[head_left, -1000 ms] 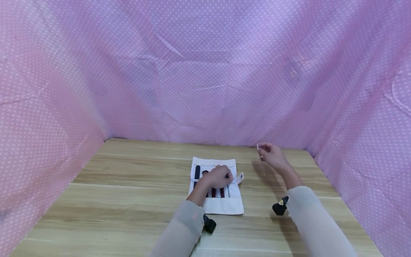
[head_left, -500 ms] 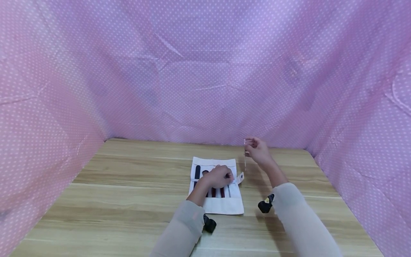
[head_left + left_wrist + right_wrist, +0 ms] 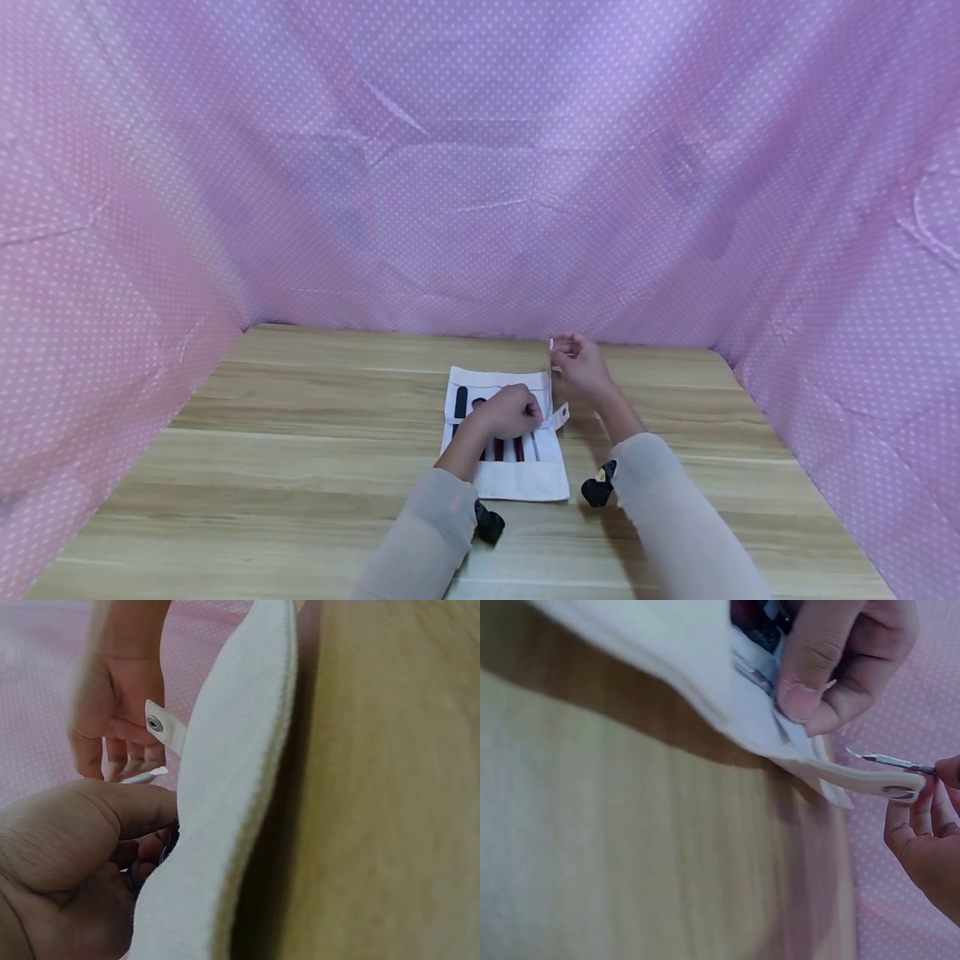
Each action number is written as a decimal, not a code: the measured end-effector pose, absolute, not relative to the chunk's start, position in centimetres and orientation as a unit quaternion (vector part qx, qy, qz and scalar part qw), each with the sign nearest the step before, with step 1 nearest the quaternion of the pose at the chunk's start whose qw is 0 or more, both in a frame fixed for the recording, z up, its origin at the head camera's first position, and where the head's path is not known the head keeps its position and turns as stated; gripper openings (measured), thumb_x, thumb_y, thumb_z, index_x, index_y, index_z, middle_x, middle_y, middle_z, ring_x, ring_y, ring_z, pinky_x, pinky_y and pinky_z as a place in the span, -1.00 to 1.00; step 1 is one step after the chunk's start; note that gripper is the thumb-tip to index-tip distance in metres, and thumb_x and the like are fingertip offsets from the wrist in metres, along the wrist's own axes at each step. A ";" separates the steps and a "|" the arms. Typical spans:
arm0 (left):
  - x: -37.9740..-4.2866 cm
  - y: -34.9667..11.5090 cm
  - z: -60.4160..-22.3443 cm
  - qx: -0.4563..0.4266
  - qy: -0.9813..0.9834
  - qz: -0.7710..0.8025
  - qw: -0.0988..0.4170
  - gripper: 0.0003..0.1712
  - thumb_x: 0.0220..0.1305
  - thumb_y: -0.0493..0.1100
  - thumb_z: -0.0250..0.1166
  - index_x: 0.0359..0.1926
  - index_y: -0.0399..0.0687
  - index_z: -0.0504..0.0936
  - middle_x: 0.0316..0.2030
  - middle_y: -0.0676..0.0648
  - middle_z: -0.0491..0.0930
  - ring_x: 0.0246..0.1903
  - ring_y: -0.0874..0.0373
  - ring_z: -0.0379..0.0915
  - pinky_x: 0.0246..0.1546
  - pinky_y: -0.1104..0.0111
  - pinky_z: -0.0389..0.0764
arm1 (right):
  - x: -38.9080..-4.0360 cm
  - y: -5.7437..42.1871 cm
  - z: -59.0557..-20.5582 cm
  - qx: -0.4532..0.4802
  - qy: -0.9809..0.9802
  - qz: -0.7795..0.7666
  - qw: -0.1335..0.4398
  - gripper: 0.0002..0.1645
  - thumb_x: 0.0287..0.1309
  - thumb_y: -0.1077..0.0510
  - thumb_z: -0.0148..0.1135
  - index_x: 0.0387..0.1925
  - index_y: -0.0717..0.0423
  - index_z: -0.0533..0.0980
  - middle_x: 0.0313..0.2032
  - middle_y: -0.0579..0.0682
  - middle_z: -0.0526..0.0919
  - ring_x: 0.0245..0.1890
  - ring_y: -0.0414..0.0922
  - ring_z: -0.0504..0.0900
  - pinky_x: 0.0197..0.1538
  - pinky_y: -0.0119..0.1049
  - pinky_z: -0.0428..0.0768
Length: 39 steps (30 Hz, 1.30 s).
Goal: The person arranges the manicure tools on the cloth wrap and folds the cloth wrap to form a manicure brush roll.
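A white fabric tool pouch (image 3: 521, 482) lies unfolded on the table, with several slim tools tucked in it. My left hand (image 3: 513, 412) rests over its middle; thumb and forefinger pinch the pouch's white band (image 3: 795, 735) near its right side. Just beyond, my right hand (image 3: 587, 371) holds a thin metal cuticle tool (image 3: 892, 761) with a ridged shaft and a small curved tip. That tip points down over the pouch's right edge, close to the left fingers. A snap tab (image 3: 561, 415) sticks out from the same edge. The left hand hides the middles of the pouched tools.
Inside the pouch are a black nail file (image 3: 461, 402), dark red handles (image 3: 519, 450) and a thin metal tool (image 3: 536, 446). Wood-grain table (image 3: 300, 467) surrounds it. Pink dotted cloth (image 3: 480, 208) hangs behind and at both sides.
My right hand has moved left, bringing the cuticle tool from the right of the table to the pouch's right edge. The left hand and the pouch have stayed in place.
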State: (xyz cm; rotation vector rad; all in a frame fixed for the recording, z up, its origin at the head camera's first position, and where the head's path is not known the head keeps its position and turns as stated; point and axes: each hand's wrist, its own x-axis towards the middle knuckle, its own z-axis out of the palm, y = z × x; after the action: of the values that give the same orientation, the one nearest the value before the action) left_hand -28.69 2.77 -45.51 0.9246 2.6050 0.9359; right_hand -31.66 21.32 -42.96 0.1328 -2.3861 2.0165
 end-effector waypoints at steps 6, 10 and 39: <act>-28.8 2.7 -45.7 0.314 0.886 0.321 0.117 -0.79 0.35 -0.31 0.28 -0.45 -0.04 0.70 -0.49 0.14 0.57 -0.44 0.28 0.43 -0.26 0.43 0.48 | -31.9 20.9 -44.3 0.014 -0.755 0.655 0.000 -0.55 0.38 0.44 0.05 0.26 0.38 0.34 -0.21 0.00 0.55 -0.22 -0.11 0.58 -0.17 -0.29 0.68; -28.8 2.7 -45.7 0.319 0.884 0.321 0.116 -0.78 0.34 -0.31 0.27 -0.46 -0.03 0.69 -0.48 0.14 0.55 -0.43 0.28 0.42 -0.26 0.43 0.47 | -31.8 20.6 -45.0 -0.014 -0.738 0.675 -0.023 -0.52 0.41 0.42 0.01 0.32 0.32 0.33 -0.14 0.05 0.53 -0.22 -0.13 0.55 -0.18 -0.31 0.65; -29.1 2.7 -46.0 0.327 0.877 0.332 0.116 -0.77 0.32 -0.34 0.26 -0.45 -0.03 0.72 -0.51 0.14 0.57 -0.45 0.28 0.43 -0.28 0.44 0.48 | -30.8 21.7 -45.7 0.045 -0.764 0.637 -0.089 -0.61 0.26 0.52 0.08 0.13 0.51 0.41 -0.26 0.18 0.70 -0.37 -0.18 0.63 -0.26 -0.37 0.64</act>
State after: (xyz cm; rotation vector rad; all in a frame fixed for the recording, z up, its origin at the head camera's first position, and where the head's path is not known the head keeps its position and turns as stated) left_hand -29.07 2.65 -45.96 0.9566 2.5702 0.9729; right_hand -30.77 21.69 -45.70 0.1487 -2.5472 2.1231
